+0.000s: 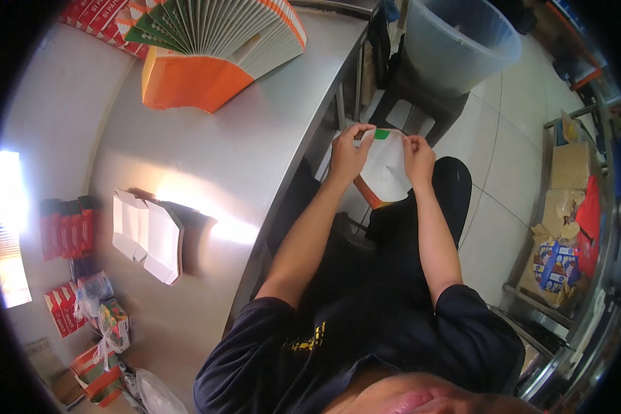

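Note:
Above my lap, both hands hold a partly folded cardboard food box (385,169), white inside with an orange outer side and a green patch on its far edge. My left hand (350,153) pinches the far left corner between thumb and fingers. At the far right corner, my right hand (418,159) grips the box in the same way. On the steel table to my left lies another box (152,234), its white inside facing up and its flaps raised. A fanned stack of flat box blanks (200,76), orange, green and white, rests at the table's far end.
The steel table (186,152) runs along my left. A translucent plastic tub (455,48) sits on a dark stool (421,103) ahead. Red packs (65,228) and plastic bags (114,324) are at the far left. A shelf with cardboard cartons (566,179) stands on the right.

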A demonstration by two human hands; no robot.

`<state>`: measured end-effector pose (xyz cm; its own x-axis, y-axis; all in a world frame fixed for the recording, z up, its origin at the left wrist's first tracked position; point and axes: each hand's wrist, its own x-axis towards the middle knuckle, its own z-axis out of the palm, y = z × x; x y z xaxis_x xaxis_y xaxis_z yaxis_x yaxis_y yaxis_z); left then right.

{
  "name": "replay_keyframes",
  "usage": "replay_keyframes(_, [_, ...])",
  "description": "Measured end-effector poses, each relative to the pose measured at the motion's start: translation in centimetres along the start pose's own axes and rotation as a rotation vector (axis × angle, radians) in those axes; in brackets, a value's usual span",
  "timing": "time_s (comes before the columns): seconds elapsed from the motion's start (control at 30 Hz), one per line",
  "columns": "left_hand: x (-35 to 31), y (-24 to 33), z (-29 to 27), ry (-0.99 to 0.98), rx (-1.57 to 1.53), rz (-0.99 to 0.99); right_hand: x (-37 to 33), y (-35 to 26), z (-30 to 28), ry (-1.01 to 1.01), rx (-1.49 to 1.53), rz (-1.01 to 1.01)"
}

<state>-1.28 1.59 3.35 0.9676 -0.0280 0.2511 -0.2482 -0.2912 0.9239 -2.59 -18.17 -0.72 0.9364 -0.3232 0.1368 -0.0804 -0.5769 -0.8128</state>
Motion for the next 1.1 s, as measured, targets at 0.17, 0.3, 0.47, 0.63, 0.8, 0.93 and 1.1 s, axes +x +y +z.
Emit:
replay_keyframes(0.17, [-0.3,0.5,0.3,0.078,0.013,-0.02,-0.3,1.0,2.2,-0.104,0.756,0.181])
replay_keyframes(0.3, [-0.5,1.6,0.7,0.016,-0.02,0.002,-1.4,-2.1,1.7,-0.24,0.99,0.348])
replay_keyframes(0.47, [-0.3,0.7,1.2,0.066,-0.074,0.03,-1.6,-2.2,1.4,-0.09,0.637,0.026])
replay_keyframes(0.63, [-0.5,0.8,0.8,0.012,-0.099,-0.151,-2.8,-2.9,2.9,0.099,0.271,-0.387])
replay_keyframes(0.8, [-0.6,0.5,0.7,-0.027,-0.104,-0.119,-2.6,-2.2,2.8,-0.21,0.708,0.093])
replay_keyframes(0.93, [-0.6,0.1,0.9,-0.059,-0.13,-0.191,-2.2,-1.1,3.3,-0.365,0.948,0.225])
replay_keyframes(1.1, [-0.7,0.1,1.2,-0.021,-0.186,-0.265,-1.8,-0.8,3.3,-0.442,1.062,0.253])
